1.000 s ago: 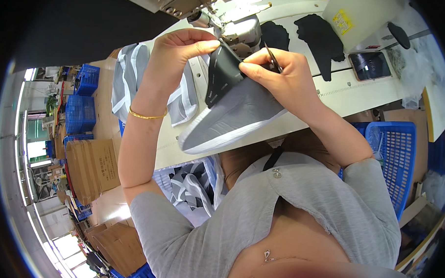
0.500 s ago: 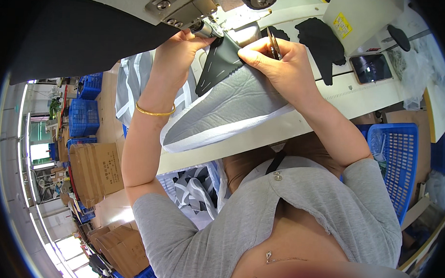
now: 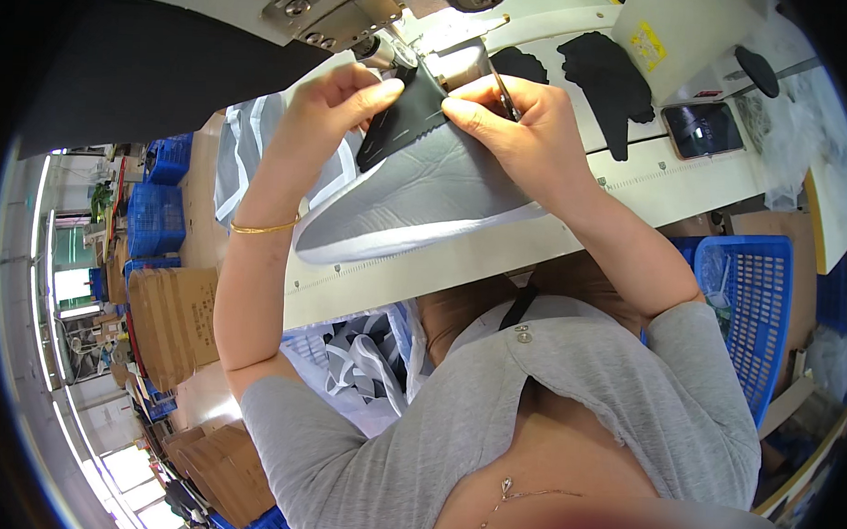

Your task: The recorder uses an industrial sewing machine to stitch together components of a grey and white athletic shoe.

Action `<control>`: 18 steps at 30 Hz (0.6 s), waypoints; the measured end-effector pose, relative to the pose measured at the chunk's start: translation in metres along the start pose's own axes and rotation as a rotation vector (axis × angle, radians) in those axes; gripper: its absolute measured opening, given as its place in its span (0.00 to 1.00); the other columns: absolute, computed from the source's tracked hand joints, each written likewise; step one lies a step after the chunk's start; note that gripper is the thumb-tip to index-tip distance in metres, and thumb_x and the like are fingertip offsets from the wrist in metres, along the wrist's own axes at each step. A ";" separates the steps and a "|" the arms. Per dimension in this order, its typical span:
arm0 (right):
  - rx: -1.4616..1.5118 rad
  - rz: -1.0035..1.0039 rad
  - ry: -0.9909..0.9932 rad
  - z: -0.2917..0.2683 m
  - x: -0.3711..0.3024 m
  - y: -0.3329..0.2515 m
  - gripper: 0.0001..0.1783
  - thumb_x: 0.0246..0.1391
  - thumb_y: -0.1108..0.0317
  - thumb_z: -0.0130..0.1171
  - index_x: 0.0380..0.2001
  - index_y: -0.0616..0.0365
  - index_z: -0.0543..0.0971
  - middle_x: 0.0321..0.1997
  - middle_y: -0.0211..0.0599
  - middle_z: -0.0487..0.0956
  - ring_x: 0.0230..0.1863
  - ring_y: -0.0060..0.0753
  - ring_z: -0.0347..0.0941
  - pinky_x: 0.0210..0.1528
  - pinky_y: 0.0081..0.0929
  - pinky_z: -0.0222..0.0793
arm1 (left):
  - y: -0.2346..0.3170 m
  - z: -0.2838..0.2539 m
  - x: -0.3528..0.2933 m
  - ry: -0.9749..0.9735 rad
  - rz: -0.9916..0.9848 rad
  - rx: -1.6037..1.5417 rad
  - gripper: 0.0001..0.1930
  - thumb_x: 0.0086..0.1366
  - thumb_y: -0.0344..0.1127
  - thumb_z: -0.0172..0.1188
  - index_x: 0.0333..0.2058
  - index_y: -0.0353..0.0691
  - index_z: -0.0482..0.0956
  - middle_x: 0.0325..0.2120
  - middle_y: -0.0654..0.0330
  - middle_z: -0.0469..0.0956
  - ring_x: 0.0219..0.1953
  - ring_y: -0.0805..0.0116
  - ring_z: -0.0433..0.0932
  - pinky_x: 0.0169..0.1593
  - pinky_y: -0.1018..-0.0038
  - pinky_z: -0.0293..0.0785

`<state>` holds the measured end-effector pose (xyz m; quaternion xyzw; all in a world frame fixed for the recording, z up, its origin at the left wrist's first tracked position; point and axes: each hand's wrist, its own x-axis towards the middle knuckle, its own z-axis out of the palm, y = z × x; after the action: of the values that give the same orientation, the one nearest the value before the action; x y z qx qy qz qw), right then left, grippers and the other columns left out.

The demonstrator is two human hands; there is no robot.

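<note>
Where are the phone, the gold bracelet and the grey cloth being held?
Phone [image 3: 701, 131]: head view, on its dark screen.
Gold bracelet [image 3: 264, 229]: head view, on its band.
Grey cloth [image 3: 419, 185]: head view, on its wide middle.

Obstr., top: mach. head closes off overhead access; roller sits just beside L hand fingertips. Ctr.: black piece fills gap btwn L hand & R hand; grey workpiece takes up the area below. Dark tool projects up from R hand toward small black cloth. L side: grey-white panels obstruct tbl. access past L forearm. Clearance: front strip of tabletop, below workpiece; R strip, btwn R forearm & phone; narrow lane btwn phone & lg. black cloth.
</note>
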<state>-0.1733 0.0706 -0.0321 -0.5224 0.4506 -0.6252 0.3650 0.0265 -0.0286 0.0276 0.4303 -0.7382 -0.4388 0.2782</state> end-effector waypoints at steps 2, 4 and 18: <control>0.021 0.007 -0.019 -0.001 0.000 0.002 0.09 0.53 0.68 0.64 0.28 0.65 0.82 0.22 0.28 0.80 0.25 0.12 0.66 0.30 0.19 0.64 | -0.007 0.000 -0.003 -0.234 -0.066 -0.107 0.08 0.62 0.36 0.65 0.31 0.37 0.80 0.25 0.71 0.75 0.28 0.84 0.69 0.35 0.84 0.63; 0.037 0.015 -0.035 0.000 -0.001 0.002 0.09 0.53 0.68 0.64 0.28 0.65 0.82 0.22 0.28 0.80 0.25 0.12 0.66 0.30 0.19 0.64 | -0.004 -0.001 -0.004 -0.243 -0.081 -0.190 0.08 0.62 0.36 0.65 0.31 0.37 0.80 0.25 0.72 0.75 0.28 0.84 0.69 0.35 0.84 0.63; 0.018 0.006 -0.002 0.006 0.009 0.010 0.10 0.54 0.67 0.64 0.29 0.64 0.82 0.23 0.29 0.78 0.26 0.15 0.68 0.31 0.20 0.65 | -0.002 -0.008 0.002 -0.219 -0.161 -0.297 0.05 0.64 0.32 0.63 0.37 0.39 0.81 0.30 0.71 0.78 0.34 0.84 0.72 0.41 0.84 0.66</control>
<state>-0.1692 0.0582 -0.0380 -0.5185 0.4462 -0.6274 0.3720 0.0329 -0.0344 0.0294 0.3918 -0.6544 -0.6080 0.2205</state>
